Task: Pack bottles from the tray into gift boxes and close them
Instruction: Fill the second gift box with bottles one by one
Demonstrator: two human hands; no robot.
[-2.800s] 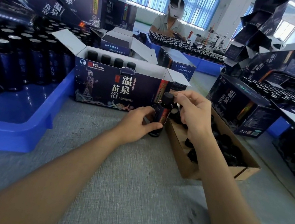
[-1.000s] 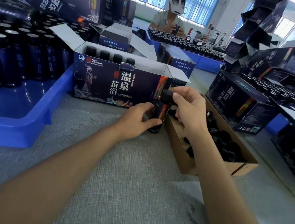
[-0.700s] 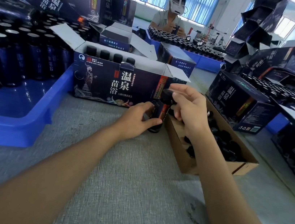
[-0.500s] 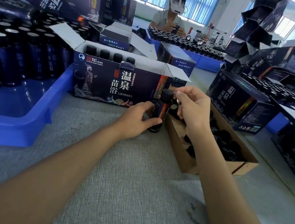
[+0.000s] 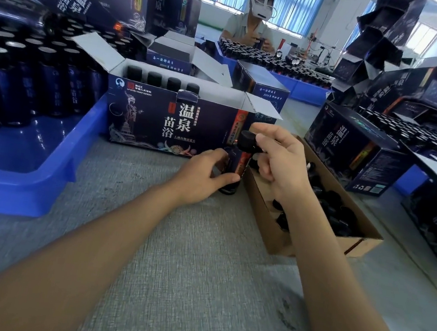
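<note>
A dark bottle (image 5: 236, 165) with a red label strip stands upright on the grey table, just in front of the open navy gift box (image 5: 172, 124). My left hand (image 5: 204, 176) grips the bottle's body. My right hand (image 5: 277, 156) pinches its black cap (image 5: 246, 140) with thumb and fingers. Inside the gift box a row of black bottle caps (image 5: 164, 80) shows at the back. At left, the blue tray (image 5: 15, 165) holds several dark bottles (image 5: 25, 73).
A brown cardboard tray (image 5: 280, 238) of loose black caps lies right of the bottle, under my right forearm. Closed and open navy boxes (image 5: 354, 150) crowd the right and back. A person with a headset (image 5: 252, 27) works at a far table.
Both hands stay on the bottle standing on the table. My right hand's fingers shift slightly around the cap; the bottle keeps its place.
</note>
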